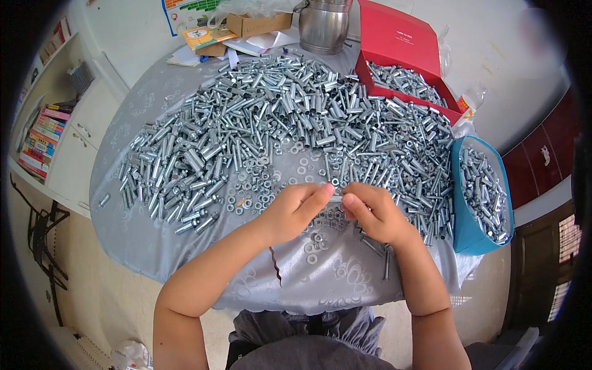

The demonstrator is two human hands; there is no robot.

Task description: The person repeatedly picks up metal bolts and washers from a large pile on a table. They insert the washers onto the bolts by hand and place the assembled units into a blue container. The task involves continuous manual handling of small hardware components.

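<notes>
My left hand (295, 209) and my right hand (377, 214) meet over the near middle of the table, both closed in a pinch. Between their fingertips runs a short silvery bolt (335, 199), mostly covered by the fingers and thumbs. Just beyond the hands, loose washers and nuts (259, 185) are scattered on the cloth. More washers (312, 259) lie on its near side, below my left hand. A large heap of metal sleeves and bolts (296, 98) curves around the far side of both hands. Long bolts (386, 262) lie by my right wrist.
A grey patterned tablecloth (129, 228) covers the round table. At the right edge stands a blue bin (467, 228) full of bolts; behind it is an open red box (401, 37), also filled. A metal jug (324, 28) and a cardboard box (259, 24) are at the back.
</notes>
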